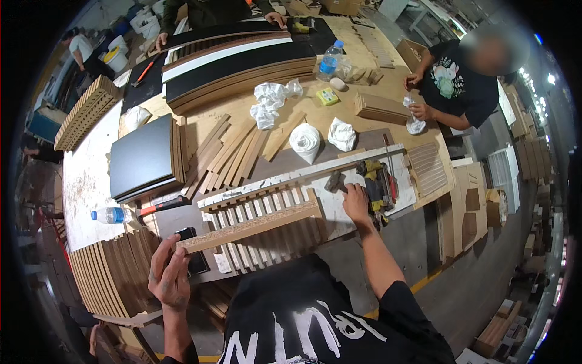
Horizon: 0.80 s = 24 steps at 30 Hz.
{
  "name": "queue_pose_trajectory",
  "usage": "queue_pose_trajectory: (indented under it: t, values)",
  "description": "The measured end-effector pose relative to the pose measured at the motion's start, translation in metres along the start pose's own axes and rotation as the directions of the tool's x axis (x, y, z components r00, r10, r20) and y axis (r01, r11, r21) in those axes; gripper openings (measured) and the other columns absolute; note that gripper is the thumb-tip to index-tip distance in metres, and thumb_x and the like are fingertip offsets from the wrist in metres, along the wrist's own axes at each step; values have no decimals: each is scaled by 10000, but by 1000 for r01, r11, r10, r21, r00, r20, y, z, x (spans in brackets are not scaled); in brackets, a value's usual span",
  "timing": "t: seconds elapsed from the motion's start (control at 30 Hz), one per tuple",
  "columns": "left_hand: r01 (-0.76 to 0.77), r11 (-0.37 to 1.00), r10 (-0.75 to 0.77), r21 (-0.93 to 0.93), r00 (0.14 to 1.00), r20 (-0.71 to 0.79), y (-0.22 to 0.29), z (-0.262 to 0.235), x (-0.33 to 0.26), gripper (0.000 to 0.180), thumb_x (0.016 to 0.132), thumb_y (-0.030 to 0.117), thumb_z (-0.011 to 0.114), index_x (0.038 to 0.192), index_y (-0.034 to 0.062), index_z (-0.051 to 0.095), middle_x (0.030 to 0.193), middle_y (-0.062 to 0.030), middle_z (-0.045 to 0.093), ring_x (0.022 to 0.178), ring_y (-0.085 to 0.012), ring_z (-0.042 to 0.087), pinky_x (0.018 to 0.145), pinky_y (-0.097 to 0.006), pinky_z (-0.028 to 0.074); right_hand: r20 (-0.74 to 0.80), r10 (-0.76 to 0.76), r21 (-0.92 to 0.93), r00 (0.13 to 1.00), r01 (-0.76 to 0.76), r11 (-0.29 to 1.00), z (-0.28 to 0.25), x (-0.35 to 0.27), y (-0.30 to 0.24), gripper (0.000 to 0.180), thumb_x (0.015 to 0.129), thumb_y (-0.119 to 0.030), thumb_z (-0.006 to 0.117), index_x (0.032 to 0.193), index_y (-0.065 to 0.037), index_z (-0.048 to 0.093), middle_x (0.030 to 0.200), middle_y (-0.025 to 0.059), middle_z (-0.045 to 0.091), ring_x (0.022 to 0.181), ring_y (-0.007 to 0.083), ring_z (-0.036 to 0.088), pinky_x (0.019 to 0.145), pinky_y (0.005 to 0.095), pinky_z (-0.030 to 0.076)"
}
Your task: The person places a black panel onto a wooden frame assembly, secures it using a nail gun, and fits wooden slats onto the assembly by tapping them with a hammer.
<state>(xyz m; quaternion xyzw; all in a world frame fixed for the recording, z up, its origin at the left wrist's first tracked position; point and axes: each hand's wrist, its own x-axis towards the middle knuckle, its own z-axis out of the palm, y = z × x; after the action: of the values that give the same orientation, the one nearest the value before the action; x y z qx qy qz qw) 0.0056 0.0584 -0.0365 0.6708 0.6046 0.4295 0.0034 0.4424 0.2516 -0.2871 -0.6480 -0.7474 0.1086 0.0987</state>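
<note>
My left hand (pixel 170 278) is closed round the near-left end of a particleboard strip (pixel 251 227). The strip slants up to the right, its rough chipboard edge facing up, above a slatted wooden rack (pixel 254 209). A long white-topped rail (pixel 297 177) runs along the rack's far side. My right hand (pixel 356 203) is to the right of the rack, its fingertips on a small dark grey lump (pixel 334 182), perhaps a rag; its exact kind is unclear. Just right of that hand lie yellow-and-black power tools or clamps (pixel 377 188) and a red-handled screwdriver (pixel 392 187).
Stacked boards (pixel 109 273), a water bottle (pixel 108 215), a hammer (pixel 162 205) and dark panels (pixel 142 158) stand left. Loose wood strips (pixel 233 151) and a white cone-shaped roll (pixel 304 142) lie beyond the rack. Co-workers stand at the far side (pixel 212 13) and right (pixel 451 82).
</note>
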Motion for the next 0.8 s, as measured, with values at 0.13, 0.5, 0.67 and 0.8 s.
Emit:
queue_pose_trajectory:
  t: [0.13,0.5,0.67,0.8]
  values:
    - [26,1000,-26,-12,1000,4,-2,3,10,277,845,-101,676,1086,31,707,1139,-225,654,979,-313,686,781,-357,611,36,-165,230,986,152,961,-4,-15,7,263,926,-87,566,1177,-17,531,1109,226,536,1057,431,520,922,499,435]
    - [63,995,-63,-83,998,2,-1,-9,8,282,819,-91,702,1068,39,729,1096,-202,675,915,-274,690,749,-326,595,-237,-224,472,945,314,824,-78,7,-61,212,922,-106,580,1066,23,492,940,192,578,891,362,576,804,415,471]
    - [75,992,-72,-104,997,36,-7,-3,13,292,773,-63,739,1019,90,771,1054,-142,684,897,-250,691,785,-314,582,-175,-215,938,961,229,259,-221,15,-139,441,1070,-413,398,920,-19,529,730,10,492,641,111,460,576,265,406]
    - [40,975,-40,-218,999,4,-17,2,7,306,769,-47,753,1028,115,769,1050,-139,689,885,-245,700,760,-318,590,67,-304,845,950,108,524,-301,-11,-215,352,1018,-338,552,1066,8,592,683,68,572,534,158,481,490,270,377]
